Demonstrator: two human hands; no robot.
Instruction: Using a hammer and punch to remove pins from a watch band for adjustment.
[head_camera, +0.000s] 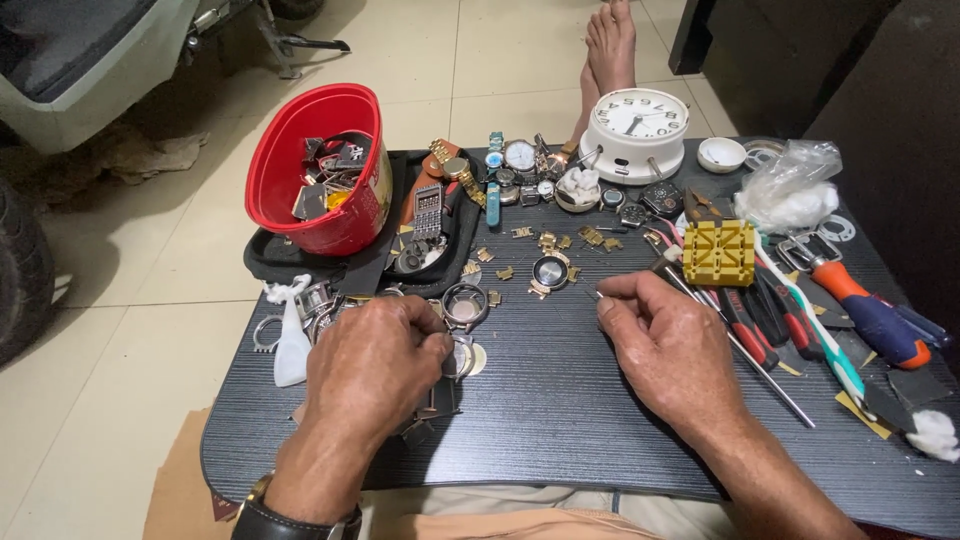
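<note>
left hand (370, 365) grip closed on watch (458, 358) | right hand (665, 345) grip pinching thin pin (597, 294)

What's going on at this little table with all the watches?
A person sits at a dark table strewn with watch parts. The left hand presses on a watch piece at its fingertips, and the right hand pinches a thin metal pin. A watch case lies between loose gold links, with a red tub, white clock and screwdrivers around.

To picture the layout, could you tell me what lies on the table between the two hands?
In the head view, only bare dark tabletop shows between the left hand and the right hand.
</note>
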